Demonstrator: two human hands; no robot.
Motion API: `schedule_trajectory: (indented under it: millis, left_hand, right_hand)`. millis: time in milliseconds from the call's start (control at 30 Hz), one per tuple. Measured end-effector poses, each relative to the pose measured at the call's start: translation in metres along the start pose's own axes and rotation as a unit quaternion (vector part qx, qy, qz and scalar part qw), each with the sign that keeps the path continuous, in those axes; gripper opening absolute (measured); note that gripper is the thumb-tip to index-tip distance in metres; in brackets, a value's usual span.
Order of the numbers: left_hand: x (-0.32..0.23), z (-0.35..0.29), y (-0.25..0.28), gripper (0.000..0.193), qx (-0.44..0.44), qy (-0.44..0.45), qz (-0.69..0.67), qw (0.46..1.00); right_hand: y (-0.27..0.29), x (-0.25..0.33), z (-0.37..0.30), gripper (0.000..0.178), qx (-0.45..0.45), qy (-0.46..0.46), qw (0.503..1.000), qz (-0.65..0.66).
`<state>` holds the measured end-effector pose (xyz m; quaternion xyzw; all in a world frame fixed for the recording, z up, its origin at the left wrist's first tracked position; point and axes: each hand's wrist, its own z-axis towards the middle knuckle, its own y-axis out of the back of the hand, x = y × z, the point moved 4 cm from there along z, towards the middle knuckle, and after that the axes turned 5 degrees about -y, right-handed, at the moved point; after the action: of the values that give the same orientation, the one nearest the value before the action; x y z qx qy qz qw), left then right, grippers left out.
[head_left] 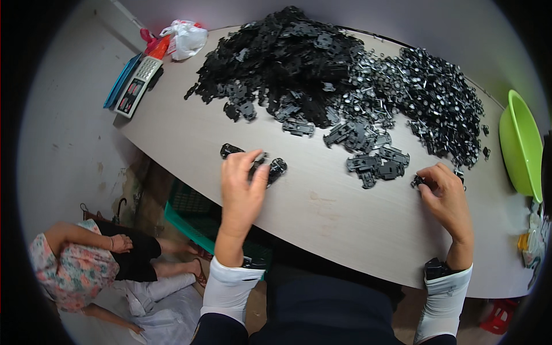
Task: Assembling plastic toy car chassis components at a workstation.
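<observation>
My left hand (pixel 241 187) rests on the pale wooden table (pixel 322 218), its fingers pinching a flat black plastic part (pixel 260 161). Beside it lie two more black parts, one to the left (pixel 230 150) and one to the right (pixel 278 167). My right hand (pixel 445 192) sits further right, fingertips closed on a small black wheel piece (pixel 418 181). A small cluster of black chassis parts (pixel 376 164) lies between the hands. Behind them spreads a large heap of flat black parts (pixel 282 57) and a heap of small wheel and axle pieces (pixel 437 92).
A green plastic basin (pixel 520 144) stands at the table's right edge. At the far left corner are a calculator (pixel 138 86), a blue tray (pixel 121 80) and a white bag (pixel 187 37). A green crate (pixel 192 215) sits under the table. Another person (pixel 86 264) sits on the floor at lower left.
</observation>
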<state>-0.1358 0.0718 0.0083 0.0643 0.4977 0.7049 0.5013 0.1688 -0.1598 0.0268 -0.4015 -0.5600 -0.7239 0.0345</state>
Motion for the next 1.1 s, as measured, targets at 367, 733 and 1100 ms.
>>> schedule_trajectory:
  millis: [367, 733, 1100]
  left_hand:
    - [0.026, 0.008, -0.014, 0.060, 0.133, 0.044, 0.169, 0.976]
    - [0.074, -0.011, 0.005, 0.049, 0.015, 0.089, 0.177, 0.980]
    - [0.065, -0.005, -0.003, 0.052, -0.096, 0.115, 0.087, 0.985]
  right_hand:
    - [-0.007, 0.001, 0.001, 0.017, -0.020, -0.001, 1.000, 0.022]
    - [-0.017, -0.008, 0.008, 0.018, -0.016, 0.030, 0.999, 0.031]
    - [-0.007, -0.133, 0.023, 0.033, -0.026, -0.006, 0.998, 0.056]
